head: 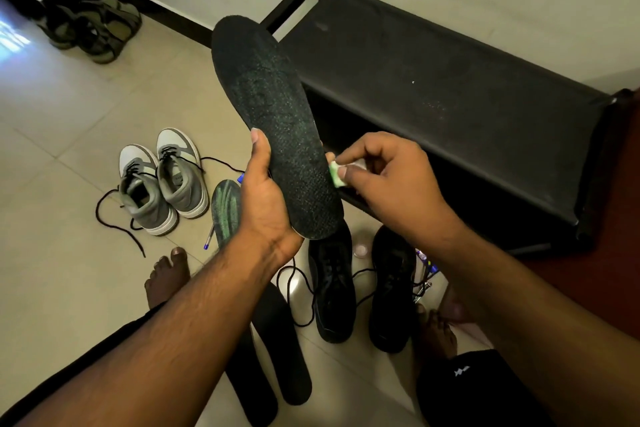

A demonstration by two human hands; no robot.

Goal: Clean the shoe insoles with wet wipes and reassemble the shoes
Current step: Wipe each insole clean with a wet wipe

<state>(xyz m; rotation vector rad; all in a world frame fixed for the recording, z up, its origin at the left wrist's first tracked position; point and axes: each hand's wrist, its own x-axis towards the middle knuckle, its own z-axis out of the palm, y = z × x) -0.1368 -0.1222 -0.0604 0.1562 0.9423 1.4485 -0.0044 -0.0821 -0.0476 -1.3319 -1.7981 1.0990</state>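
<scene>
The black insole point(273, 121) is held up in the air, in front of the black shoe rack point(450, 87), with its toe end pointing up and away from us. Our left hand point(266, 194) grips it near the heel end: the thumb lies along its left edge and the other fingers are curled behind it, where we cannot see them. Our right hand point(384, 173) pinches a small folded wet wipe point(337, 175), white with some green, between the thumb and the first fingers, and the wipe touches the right edge of the insole near the heel.

Below on the tiled floor point(52, 135) we see a pair of black shoes point(363, 288) with loose laces, standing side by side between our bare feet. To their left, two more black insoles point(277, 350) lie flat, partly hidden under our left forearm. A green patterned insole point(227, 208) lies just beside a pair of grey and white sneakers point(162, 180), whose laces are also loose. A pen with a blue tip point(209, 237) lies near the green insole. In the far corner, by the wall, there is a pair of olive sandals point(93, 28).
</scene>
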